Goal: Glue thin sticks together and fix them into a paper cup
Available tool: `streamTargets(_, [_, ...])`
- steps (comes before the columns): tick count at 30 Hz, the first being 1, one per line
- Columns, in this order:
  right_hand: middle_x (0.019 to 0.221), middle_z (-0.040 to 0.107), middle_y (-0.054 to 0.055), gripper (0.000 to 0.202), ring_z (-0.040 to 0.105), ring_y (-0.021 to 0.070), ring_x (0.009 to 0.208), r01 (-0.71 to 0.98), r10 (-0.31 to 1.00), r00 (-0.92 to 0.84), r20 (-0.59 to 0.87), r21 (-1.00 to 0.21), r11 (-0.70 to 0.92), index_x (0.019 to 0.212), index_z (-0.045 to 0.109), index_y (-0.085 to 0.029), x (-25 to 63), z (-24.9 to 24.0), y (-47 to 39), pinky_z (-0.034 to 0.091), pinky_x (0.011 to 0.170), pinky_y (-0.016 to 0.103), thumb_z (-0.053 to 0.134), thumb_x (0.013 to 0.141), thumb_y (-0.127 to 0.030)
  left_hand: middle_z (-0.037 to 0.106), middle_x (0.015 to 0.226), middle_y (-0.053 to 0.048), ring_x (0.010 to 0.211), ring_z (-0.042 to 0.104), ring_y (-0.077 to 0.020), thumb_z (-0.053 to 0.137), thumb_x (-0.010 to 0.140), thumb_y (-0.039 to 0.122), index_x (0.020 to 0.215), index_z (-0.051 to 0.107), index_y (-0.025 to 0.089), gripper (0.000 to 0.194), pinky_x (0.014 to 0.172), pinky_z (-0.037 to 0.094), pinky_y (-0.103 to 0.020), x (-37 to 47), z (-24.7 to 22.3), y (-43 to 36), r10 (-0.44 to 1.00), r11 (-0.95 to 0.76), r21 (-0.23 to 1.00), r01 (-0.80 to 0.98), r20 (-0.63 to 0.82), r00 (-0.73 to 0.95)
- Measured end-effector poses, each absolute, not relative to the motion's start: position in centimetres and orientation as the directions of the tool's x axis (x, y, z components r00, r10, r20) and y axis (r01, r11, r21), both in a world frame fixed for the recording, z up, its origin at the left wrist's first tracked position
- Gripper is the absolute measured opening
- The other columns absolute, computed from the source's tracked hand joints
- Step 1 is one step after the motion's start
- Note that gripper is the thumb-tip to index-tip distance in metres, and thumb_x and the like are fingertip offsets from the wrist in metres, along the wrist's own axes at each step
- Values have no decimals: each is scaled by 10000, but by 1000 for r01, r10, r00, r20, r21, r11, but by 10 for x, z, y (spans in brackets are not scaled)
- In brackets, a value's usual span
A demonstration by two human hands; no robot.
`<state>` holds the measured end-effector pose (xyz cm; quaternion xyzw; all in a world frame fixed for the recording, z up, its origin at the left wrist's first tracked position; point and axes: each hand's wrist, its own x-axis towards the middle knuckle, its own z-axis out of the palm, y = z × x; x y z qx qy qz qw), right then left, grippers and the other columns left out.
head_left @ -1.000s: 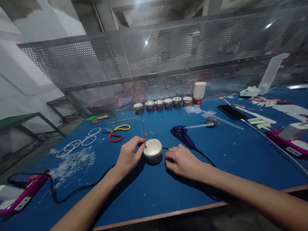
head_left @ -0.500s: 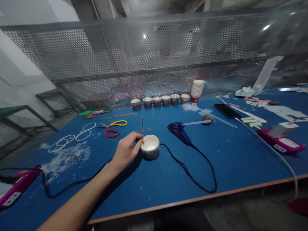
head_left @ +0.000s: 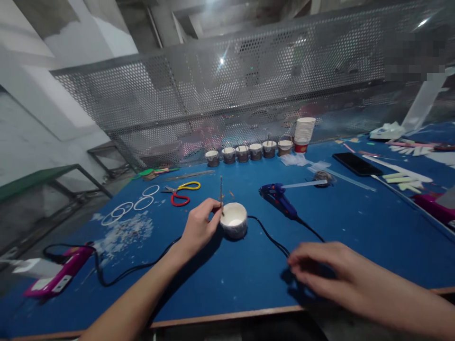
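Note:
My left hand (head_left: 203,223) pinches a thin brown stick (head_left: 221,192), held upright against the near-left rim of a small cup (head_left: 234,222). The cup is white inside with a grey wrapped outside, and it stands on the blue table. My right hand (head_left: 323,267) hovers at the lower right, loosely curled with a gap between thumb and fingers, and nothing shows in it. Close to its fingertips runs a black cord (head_left: 273,244). Beyond it lies a blue glue gun (head_left: 282,201) with a clear glue stick (head_left: 304,183) in its back.
Several similar small cups (head_left: 242,154) line the back beside stacked paper cups (head_left: 304,132). Scissors (head_left: 181,193), white rings (head_left: 143,203) and a pink power strip (head_left: 67,272) are at left. A black phone (head_left: 357,164) and a twine bundle (head_left: 323,178) lie at right.
My right hand has come into view from the lower right. My left hand keeps the stick at the cup's rim. The whole view has shifted and tilted slightly.

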<state>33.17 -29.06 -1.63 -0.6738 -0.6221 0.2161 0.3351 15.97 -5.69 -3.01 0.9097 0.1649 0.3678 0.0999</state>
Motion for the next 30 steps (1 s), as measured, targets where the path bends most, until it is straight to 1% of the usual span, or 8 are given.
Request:
streamTargets(2, [790, 667, 13, 150, 590, 137, 669, 659, 989, 75, 131, -751, 49, 872, 637, -215, 330, -12, -255, 465, 624, 244, 497, 833, -249, 611, 721, -15, 658, 577, -124, 475, 822, 177, 743, 530, 179, 96, 632, 452, -237, 159, -30, -57, 376, -924, 307, 227, 631, 679])
streamTargets(4, [816, 655, 29, 152, 582, 144, 686, 653, 975, 122, 186, -755, 63, 905, 613, -187, 328, -16, -225, 459, 643, 268, 487, 825, -215, 613, 724, -15, 660, 579, -124, 470, 825, 180, 747, 532, 180, 100, 626, 453, -237, 159, -29, -57, 387, -920, 315, 235, 620, 683])
streamTargets(6, [924, 641, 61, 209, 587, 169, 781, 649, 952, 171, 255, -756, 86, 990, 578, -169, 324, -24, -201, 460, 704, 305, 520, 791, -197, 614, 721, -13, 654, 579, -125, 465, 827, 185, 747, 534, 183, 105, 617, 453, -236, 159, -29, -57, 405, -912, 324, 252, 608, 683])
streamTargets(11, [1188, 533, 155, 640, 504, 285, 1081, 633, 958, 142, 249, -767, 105, 1243, 414, -140, 310, -42, -167, 418, 860, 433, 665, 677, -300, 611, 716, -10, 651, 579, -125, 478, 820, 192, 748, 534, 186, 92, 613, 456, -232, 159, -29, -57, 416, -907, 336, 256, 611, 674])
streamTargets(14, [1275, 471, 181, 784, 453, 306, 1159, 606, 963, 134, 233, -788, 106, 1326, 315, -122, 305, -50, -160, 385, 916, 452, 680, 658, -311, 614, 721, -16, 659, 585, -127, 476, 823, 192, 752, 535, 183, 93, 624, 462, -234, 159, -30, -57, 428, -901, 348, 260, 604, 672])
streamTargets(18, [1305, 456, 178, 768, 454, 289, 1169, 566, 949, 152, 275, -812, 144, 1324, 317, -105, 302, -58, -157, 376, 943, 423, 670, 663, -276, 625, 729, -22, 665, 592, -131, 483, 822, 196, 770, 546, 180, 84, 631, 466, -237, 159, -30, -57, 435, -898, 346, 273, 597, 674])
streamTargets(23, [1207, 538, 135, 684, 520, 270, 1076, 540, 940, 144, 309, -821, 187, 1262, 390, -135, 304, -62, -156, 431, 859, 393, 675, 650, -245, 622, 726, -17, 665, 592, -126, 494, 819, 185, 776, 550, 175, 71, 630, 466, -231, 159, -31, -56, 421, -905, 331, 267, 609, 672])
streamTargets(30, [1181, 561, 126, 677, 554, 249, 1026, 522, 945, 119, 306, -828, 202, 1267, 398, -155, 308, -61, -158, 448, 837, 377, 659, 643, -196, 625, 707, -15, 642, 587, -127, 492, 815, 190, 759, 553, 178, 84, 612, 466, -235, 159, -30, -64, 434, -901, 320, 294, 619, 655])
